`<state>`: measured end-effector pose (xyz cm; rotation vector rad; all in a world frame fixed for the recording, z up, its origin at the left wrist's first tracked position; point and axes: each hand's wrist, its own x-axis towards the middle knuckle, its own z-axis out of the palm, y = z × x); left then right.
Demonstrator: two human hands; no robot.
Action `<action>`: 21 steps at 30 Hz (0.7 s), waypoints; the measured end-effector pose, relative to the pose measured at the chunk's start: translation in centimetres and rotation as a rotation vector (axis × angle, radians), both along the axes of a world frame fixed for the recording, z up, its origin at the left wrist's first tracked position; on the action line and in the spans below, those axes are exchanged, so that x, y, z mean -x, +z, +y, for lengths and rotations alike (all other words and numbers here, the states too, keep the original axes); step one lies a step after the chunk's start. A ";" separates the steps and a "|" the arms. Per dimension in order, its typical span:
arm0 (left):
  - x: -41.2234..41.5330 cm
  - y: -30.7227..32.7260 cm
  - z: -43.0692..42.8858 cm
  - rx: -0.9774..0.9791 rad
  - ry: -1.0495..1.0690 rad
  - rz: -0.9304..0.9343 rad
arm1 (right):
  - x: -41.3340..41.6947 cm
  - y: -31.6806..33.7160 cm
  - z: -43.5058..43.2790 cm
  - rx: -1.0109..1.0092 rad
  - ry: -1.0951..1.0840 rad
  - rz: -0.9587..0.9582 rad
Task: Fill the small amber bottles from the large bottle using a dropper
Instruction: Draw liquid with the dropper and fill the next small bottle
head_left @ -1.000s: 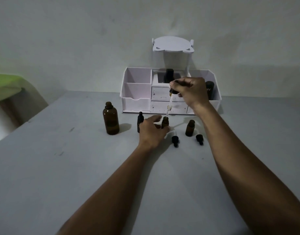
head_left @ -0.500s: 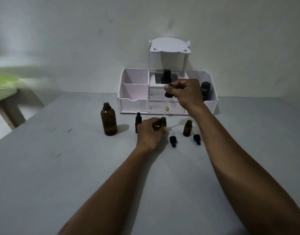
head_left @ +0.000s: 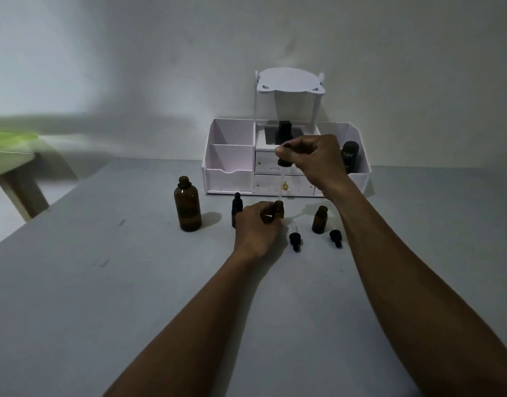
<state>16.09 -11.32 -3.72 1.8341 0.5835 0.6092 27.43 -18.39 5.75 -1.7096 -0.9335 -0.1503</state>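
Note:
The large amber bottle (head_left: 187,205) stands open at the left of the grey table (head_left: 132,296). My left hand (head_left: 258,227) grips a small open amber bottle (head_left: 279,210) standing on the table. My right hand (head_left: 312,159) pinches the black bulb of a dropper (head_left: 283,171) held upright, its glass tube pointing down to that bottle's mouth. A capped small bottle (head_left: 237,206) stands just left of my left hand. Another small open bottle (head_left: 320,219) stands to the right. Two loose dropper caps (head_left: 295,239) (head_left: 335,237) lie in front of them.
A white desk organiser (head_left: 232,170) with drawers stands against the wall behind the bottles, holding a dark bottle (head_left: 284,130) and a black "Kahf" tube (head_left: 349,154). A green-topped stool (head_left: 11,156) is off the table's left edge.
My left hand closed around the middle small bottle. My right hand brought the dropper upright over its mouth. The view shifted slightly.

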 end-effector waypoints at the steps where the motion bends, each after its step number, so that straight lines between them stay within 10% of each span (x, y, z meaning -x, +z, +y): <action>1: 0.1 0.0 -0.1 0.021 -0.001 0.002 | 0.2 0.3 -0.1 -0.013 0.011 0.006; 12: 4.6 -0.1 2.2 -0.130 0.017 -0.022 | 3.7 3.9 0.0 -0.315 0.081 0.033; 21: 10.8 2.0 8.8 -0.304 0.393 -0.462 | 7.0 4.1 5.6 -0.437 0.186 0.142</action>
